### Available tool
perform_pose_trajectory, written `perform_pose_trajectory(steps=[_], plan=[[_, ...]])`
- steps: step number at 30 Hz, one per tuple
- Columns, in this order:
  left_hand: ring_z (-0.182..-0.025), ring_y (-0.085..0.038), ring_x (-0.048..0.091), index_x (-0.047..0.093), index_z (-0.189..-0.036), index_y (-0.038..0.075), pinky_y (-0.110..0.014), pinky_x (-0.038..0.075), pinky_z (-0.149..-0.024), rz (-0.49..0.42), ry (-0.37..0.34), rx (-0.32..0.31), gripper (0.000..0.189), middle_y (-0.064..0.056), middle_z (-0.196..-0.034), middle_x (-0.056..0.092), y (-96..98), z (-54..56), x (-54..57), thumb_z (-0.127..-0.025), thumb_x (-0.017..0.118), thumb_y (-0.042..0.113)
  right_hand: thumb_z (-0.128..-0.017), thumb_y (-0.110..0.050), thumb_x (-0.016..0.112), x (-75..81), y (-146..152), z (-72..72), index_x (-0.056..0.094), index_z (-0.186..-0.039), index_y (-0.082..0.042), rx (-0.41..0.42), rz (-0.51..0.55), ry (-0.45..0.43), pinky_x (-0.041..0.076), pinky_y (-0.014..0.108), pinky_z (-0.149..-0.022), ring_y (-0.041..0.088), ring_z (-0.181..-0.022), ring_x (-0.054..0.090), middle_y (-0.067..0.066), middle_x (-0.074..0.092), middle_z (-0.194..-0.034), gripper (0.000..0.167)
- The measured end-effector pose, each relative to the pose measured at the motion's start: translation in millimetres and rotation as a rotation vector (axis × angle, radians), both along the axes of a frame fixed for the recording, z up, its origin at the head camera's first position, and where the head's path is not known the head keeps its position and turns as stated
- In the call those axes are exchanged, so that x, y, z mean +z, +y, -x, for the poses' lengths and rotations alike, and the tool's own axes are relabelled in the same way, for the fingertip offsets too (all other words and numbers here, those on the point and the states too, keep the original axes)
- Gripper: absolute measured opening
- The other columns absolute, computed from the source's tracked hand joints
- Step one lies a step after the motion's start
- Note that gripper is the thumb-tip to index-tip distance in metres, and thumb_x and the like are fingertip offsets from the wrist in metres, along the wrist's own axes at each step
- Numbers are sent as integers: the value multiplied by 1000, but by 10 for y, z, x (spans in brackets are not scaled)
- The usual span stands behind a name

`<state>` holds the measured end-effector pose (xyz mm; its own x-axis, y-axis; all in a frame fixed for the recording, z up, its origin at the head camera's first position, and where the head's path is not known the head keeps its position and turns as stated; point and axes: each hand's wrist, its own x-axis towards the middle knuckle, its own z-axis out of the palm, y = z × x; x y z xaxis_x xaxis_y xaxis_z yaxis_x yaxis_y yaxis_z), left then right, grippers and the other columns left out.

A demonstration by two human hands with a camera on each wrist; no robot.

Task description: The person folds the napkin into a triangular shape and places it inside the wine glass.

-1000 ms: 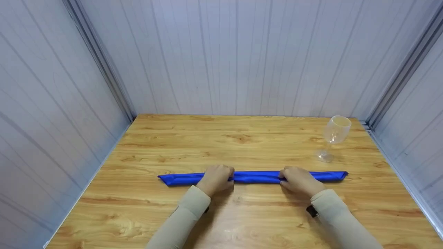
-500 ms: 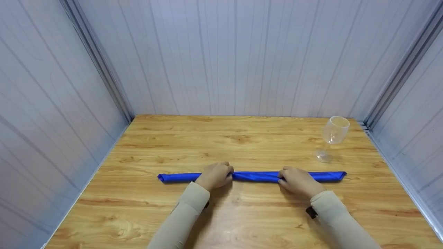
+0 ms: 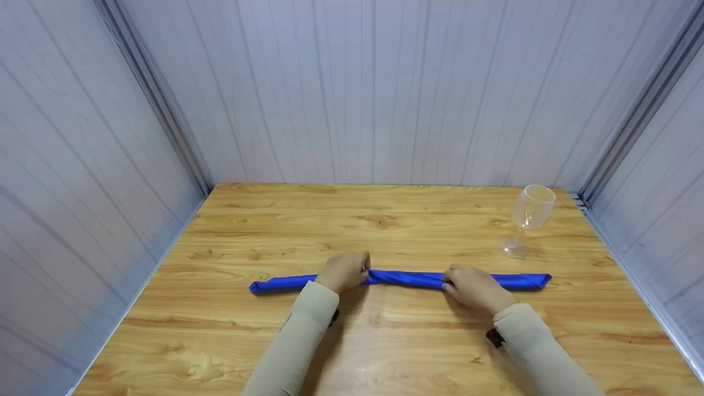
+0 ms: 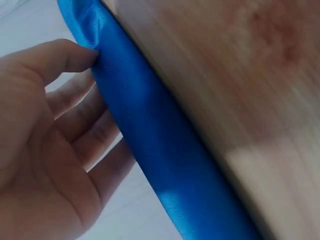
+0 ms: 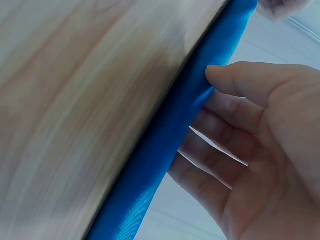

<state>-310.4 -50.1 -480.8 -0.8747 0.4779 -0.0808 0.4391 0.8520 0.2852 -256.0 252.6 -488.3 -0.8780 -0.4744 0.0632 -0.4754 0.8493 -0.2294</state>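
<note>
A long strip of shiny blue cloth, rolled or folded narrow, lies crosswise on the wooden table. Left of its middle, my left hand pinches it between thumb and fingers. My right hand grips it farther right. Between the hands the cloth shows slanting twist folds, and its two ends stick out past them. In the left wrist view the thumb presses the near side of the blue cloth, the fingers going behind it. Much the same grip on the cloth appears in the right wrist view.
A clear stemmed wine glass stands upright at the back right of the wooden table, beyond my right hand. Pale panelled walls enclose the table at the back and both sides.
My left hand has turned and risen slightly, twisting the cloth between the hands. The cloth's left end has rolled and narrowed. My right hand has stayed almost still; the glass has not moved.
</note>
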Motion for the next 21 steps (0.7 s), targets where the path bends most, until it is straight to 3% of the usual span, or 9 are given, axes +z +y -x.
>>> perform_pose_trajectory(steps=[6, 13, 21], plan=[[-92, -22, 66, 73, -104, 14, -38, 55, -80, 38, 0, 23, 9, -2, -101, 67, 11, -21, 18, -98, 67, 18, -92, -16, 73, -24, 10, 4, 72, -101, -4, -17, 3, -17, 55, 46, -80, 28, -89, 66, 4, 63, -95, 15], [-92, -21, 66, 75, -102, 13, -38, 55, -81, -12, -9, 44, 9, -2, -100, 69, -2, -29, -2, -97, 69, 17, -90, -11, 76, -64, 17, 13, 65, -107, -7, -46, 44, 1, 54, 48, -82, 32, -95, 67, 10, 69, -104, 20], [-94, -21, 66, 75, -101, 13, -39, 55, -81, -20, 17, 37, 8, -2, -101, 70, 3, -28, -10, -97, 69, 16, -93, -14, 72, -61, 20, 34, 63, -99, -11, -69, 34, 40, 53, 44, -71, 24, -82, 65, 5, 68, -92, 11]])
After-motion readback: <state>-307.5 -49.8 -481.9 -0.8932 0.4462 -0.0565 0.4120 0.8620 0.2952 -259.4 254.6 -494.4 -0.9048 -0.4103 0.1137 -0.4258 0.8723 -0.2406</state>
